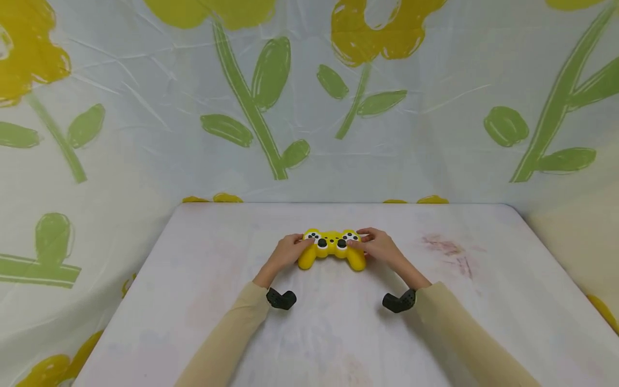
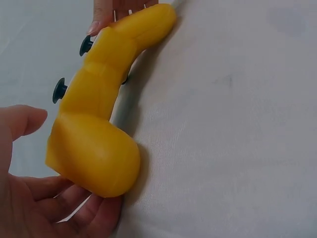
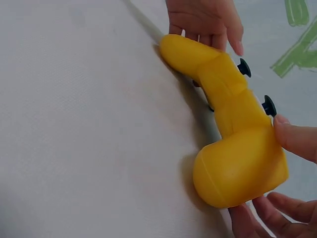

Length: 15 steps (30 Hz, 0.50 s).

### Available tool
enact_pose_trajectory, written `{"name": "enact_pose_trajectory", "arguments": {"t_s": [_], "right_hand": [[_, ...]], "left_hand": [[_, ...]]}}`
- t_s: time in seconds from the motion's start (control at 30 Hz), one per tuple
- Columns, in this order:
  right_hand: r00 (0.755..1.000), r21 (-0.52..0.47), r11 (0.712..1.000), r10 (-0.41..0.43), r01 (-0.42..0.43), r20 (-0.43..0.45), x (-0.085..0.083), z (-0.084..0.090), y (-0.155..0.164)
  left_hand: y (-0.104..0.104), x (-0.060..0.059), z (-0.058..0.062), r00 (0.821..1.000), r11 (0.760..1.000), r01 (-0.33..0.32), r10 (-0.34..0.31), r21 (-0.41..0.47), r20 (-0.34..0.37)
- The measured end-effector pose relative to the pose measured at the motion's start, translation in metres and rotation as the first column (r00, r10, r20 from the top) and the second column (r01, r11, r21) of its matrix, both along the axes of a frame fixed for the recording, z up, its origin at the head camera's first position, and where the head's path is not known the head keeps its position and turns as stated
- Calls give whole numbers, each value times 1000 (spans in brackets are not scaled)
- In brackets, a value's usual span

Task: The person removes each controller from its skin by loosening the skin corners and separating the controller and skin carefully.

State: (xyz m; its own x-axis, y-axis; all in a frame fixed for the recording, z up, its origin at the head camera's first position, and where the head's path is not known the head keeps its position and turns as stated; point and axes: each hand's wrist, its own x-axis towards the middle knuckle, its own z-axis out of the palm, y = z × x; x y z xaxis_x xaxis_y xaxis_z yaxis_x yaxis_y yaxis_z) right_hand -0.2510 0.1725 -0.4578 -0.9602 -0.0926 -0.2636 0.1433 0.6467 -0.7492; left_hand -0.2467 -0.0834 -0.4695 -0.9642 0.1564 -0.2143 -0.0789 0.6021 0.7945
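Note:
A yellow game controller [image 1: 332, 248] with black thumbsticks and white button pads is at the middle of the table, its two handles toward me. My left hand [image 1: 288, 250] holds its left side; in the left wrist view the fingers curl under the handle while the thumb stands a little off the face. On the opposite side, my right hand [image 1: 383, 248] grips the right part, its thumb on the face close to a black thumbstick [image 3: 269, 106]. In both wrist views the controller [image 2: 94, 148] is seen edge-on, tilted, its lower edge close to the cloth.
A pale, faintly stained cloth covers the table [image 1: 333, 333]. Behind it hangs a white sheet [image 1: 425, 156] with yellow flowers and green stems. Black wrist devices [image 1: 282, 299] sit at both beige sleeves.

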Motion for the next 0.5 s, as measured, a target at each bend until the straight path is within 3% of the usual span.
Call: {"name": "enact_pose_trajectory", "arguments": {"t_s": [0.17,0.5], "right_hand": [[999,21,1000,4,-4,32,-1,3,-1],[999,-7,1000,-16,16,28,1,3,-3]], "left_hand": [[2,-2,0,1000,1000,0,0,15,23],[1,0,-6,997,998,-56,57,32,-44]]}}
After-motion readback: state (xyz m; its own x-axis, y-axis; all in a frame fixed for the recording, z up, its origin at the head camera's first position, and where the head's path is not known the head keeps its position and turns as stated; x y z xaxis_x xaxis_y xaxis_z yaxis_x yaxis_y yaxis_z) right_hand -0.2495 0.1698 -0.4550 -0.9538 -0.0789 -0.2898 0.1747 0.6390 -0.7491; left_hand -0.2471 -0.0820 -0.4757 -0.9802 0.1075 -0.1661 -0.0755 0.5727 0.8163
